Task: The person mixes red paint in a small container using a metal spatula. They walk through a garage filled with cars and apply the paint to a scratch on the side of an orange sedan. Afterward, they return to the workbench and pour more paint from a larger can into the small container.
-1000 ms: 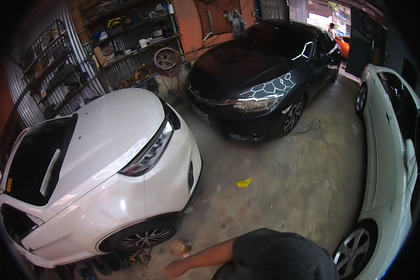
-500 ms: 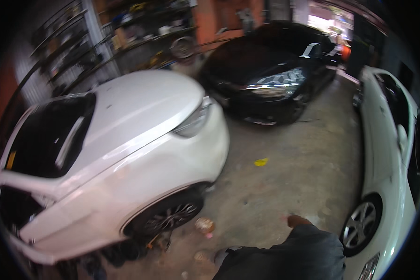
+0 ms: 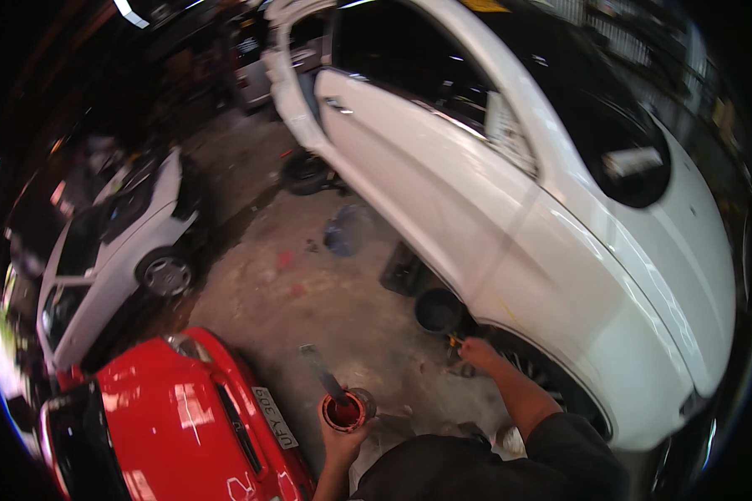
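My left hand [image 3: 342, 447] is wrapped round a small open can [image 3: 362, 414] with reddish stuff inside. A flat grey blade, like a putty knife [image 3: 319, 366], stands tilted out of the can's mouth. My right hand [image 3: 479, 354] reaches out beside the front wheel [image 3: 560, 380] of a white car [image 3: 510, 225], its fingers curled closed. A small yellow-orange thing [image 3: 454, 340] shows at the fingertips; blur hides what it is and whether it is held. Just beyond that hand stands a dark bucket [image 3: 437, 311].
A red car [image 3: 167, 409] stands close on my left, a silver car [image 3: 113, 234] farther off. On the floor are a black crate [image 3: 402, 271], a bluish, see-through thing [image 3: 341, 231] and, farther back, a loose wheel [image 3: 306, 173]. The white car's side bounds the right.
My view has swung left: the black car has gone out of sight and the red car has come in. My left hand with the can now shows. The right arm now reaches toward the wheel.
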### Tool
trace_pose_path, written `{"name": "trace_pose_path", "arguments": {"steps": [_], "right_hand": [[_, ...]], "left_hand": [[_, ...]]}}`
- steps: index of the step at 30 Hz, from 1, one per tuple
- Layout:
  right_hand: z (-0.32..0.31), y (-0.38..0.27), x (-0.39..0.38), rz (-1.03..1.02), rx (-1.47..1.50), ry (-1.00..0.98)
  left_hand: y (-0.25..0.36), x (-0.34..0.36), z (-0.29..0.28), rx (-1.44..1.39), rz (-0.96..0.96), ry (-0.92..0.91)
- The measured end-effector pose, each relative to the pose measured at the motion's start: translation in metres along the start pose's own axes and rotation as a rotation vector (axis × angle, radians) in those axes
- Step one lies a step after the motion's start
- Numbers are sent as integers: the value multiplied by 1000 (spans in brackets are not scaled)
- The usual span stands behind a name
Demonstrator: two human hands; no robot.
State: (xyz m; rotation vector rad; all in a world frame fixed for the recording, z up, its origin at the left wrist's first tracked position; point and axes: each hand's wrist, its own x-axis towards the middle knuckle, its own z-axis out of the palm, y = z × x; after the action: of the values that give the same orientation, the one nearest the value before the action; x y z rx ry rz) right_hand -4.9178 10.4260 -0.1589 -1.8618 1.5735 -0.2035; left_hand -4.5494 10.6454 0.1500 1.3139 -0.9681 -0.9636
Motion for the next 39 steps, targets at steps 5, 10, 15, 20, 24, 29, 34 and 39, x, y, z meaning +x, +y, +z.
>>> {"name": "trace_pose_path", "arguments": {"steps": [5, 10, 15, 20, 24, 29, 34, 39], "right_hand": [[-54, -172, 220, -138, 281, 132], [35, -188, 325, -76, 150, -92], [118, -93, 348, -153, -526, -561], [67, -144, 419, 370, -324, -741], [60, -190, 572, 364, -303, -763], [72, -250, 845, -176, -458, -712], [82, -534, 1229, -495, -432, -326], [50, -811, 1437, -360, 123, -180]], "left_hand": [[-33, 124, -63, 42, 32, 140], [-46, 300, -153, 75, 63, 158], [-37, 463, -225, 45, 19, 186], [-55, 642, -260, 60, -2, 197], [-66, 783, -280, -21, 63, 288], [-69, 979, -319, 77, 47, 308], [-65, 1137, -372, 76, 97, 337], [-86, 1316, -446, -72, 81, 327]]}}
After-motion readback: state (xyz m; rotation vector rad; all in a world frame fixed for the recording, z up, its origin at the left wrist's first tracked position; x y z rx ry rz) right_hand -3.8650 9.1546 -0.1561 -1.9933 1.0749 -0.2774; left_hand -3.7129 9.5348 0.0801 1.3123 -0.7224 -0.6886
